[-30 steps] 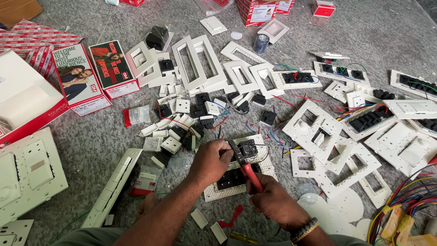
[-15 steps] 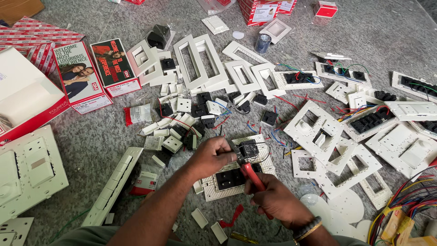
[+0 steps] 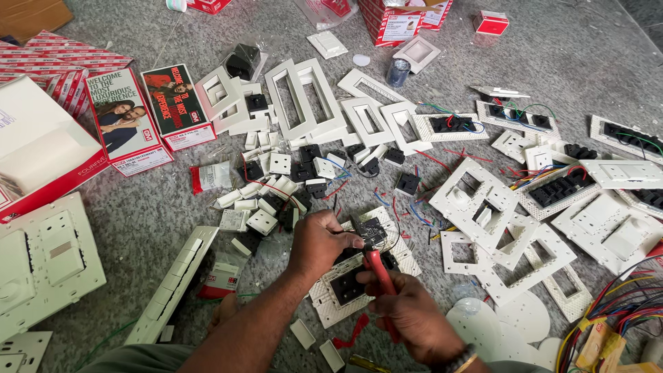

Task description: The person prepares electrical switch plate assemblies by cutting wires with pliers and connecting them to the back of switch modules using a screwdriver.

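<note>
At six o'clock, my left hand (image 3: 319, 243) has slid onto the black switch module (image 3: 371, 232), pinching it; my right hand (image 3: 414, 314) stays clenched around red-handled pliers (image 3: 378, 271), jaws now meeting its wires.

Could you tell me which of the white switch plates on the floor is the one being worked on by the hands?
The plate directly under both hands, fitted with black modules. The left hand steadies a black module on it; the right hand holds a red-handled tool.
</note>
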